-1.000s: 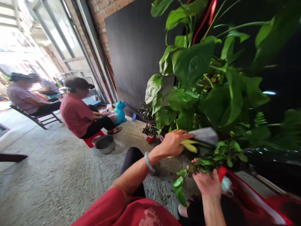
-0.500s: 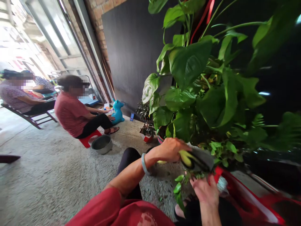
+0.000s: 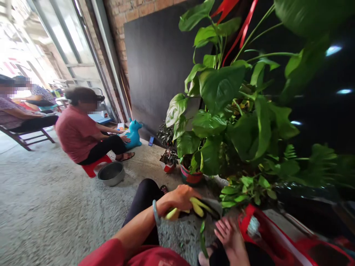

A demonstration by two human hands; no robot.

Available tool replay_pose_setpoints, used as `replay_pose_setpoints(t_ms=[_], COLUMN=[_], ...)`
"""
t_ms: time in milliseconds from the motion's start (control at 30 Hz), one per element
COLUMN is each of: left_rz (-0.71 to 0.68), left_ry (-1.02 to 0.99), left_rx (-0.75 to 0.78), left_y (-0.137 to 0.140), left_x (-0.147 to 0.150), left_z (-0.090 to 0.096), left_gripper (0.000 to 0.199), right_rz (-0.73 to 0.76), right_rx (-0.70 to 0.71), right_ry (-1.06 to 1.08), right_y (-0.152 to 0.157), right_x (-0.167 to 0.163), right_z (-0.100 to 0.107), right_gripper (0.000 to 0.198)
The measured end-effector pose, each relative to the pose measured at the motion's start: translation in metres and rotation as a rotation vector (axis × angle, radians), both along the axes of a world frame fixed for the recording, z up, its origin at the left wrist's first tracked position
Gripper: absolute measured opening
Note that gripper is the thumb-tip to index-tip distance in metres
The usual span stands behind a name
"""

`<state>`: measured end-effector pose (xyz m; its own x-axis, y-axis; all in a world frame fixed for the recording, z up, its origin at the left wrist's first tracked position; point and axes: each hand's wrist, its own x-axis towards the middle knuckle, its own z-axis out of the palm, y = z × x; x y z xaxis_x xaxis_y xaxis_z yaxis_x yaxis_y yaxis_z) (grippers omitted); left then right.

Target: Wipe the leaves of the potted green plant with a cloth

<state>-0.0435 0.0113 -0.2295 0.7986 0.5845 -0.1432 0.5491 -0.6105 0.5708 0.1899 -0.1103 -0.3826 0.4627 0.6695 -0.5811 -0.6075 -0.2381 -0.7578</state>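
Observation:
My left hand (image 3: 179,199) is closed around the yellow handles of a pair of garden shears (image 3: 203,207), whose dark blades point right. A thin green stem with a leaf (image 3: 202,242) hangs down just below the blades. My right hand (image 3: 230,238) is open under it, fingers spread, touching or nearly touching the leaf. Both hands are low in front of a big potted plant with broad green leaves (image 3: 222,111). A smaller leafy sprig (image 3: 244,186) sits just above and right of my right hand.
A red tub (image 3: 277,240) lies at the lower right. Small potted plants (image 3: 168,160) stand by the dark wall. A person in a red shirt (image 3: 80,131) sits on a red stool beside a metal basin (image 3: 111,173) and a blue toy animal (image 3: 133,133). Other people sit further left.
Both hands have dropped lower with the shears. The small leafy sprig my right hand held is now apart from it; only one stem hangs at the blades.

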Motion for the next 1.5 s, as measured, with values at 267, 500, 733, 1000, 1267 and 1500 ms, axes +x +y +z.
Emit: replay_pose_setpoints(t_ms=[267,500,733,1000,1267,1500], left_rz=[0.598,0.151,0.299,0.722,0.806,0.216], left_ry=[-0.534,-0.788,-0.947,-1.137,-1.209,-0.962], left_rx=[-0.136,-0.319,-0.725,-1.078,-0.984,-1.046], left_y=[-0.008,-0.047,-0.06,-0.045,-0.021,-0.031], left_x=[0.008,0.036,0.048,0.041,0.011,0.015], left_z=[0.012,0.006,0.003,0.014,0.025,-0.001], left_gripper=[0.046,0.048,0.045,0.054,0.048,0.062], right_rz=[0.118,0.167,0.089,-0.055,-0.253,-0.183], right_rx=[0.157,0.255,0.141,0.181,0.159,0.16], right_ry=[-0.386,-0.855,-0.943,-0.31,-0.11,-1.256], right_y=[-0.019,-0.026,-0.03,-0.017,-0.007,-0.014], right_x=[-0.048,-0.051,-0.049,-0.042,-0.014,-0.015], right_z=[0.08,0.111,0.096,0.12,0.128,0.154], right_gripper=[0.072,0.068,0.069,0.056,0.048,0.04])
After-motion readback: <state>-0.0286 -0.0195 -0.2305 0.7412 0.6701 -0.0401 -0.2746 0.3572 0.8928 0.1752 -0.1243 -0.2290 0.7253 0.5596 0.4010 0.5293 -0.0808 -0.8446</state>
